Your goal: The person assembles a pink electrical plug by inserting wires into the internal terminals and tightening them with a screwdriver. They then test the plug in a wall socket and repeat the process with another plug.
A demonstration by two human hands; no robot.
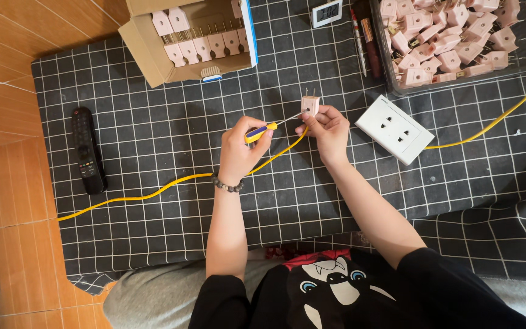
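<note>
Screwdriver (262, 130) gripped in left hand (238, 149), tip angled into pink plug (310, 104) that right hand (327, 131) pinches upright above grid cloth (153, 158) to steady it, yellow cable (153, 192) trailing, white socket (395, 129) just beside

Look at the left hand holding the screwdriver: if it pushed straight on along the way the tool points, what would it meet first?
The left hand aims its yellow-and-blue screwdriver up and to the right. Its tip already seems to reach the pink plug held in the right hand, so the plug comes first.
</note>
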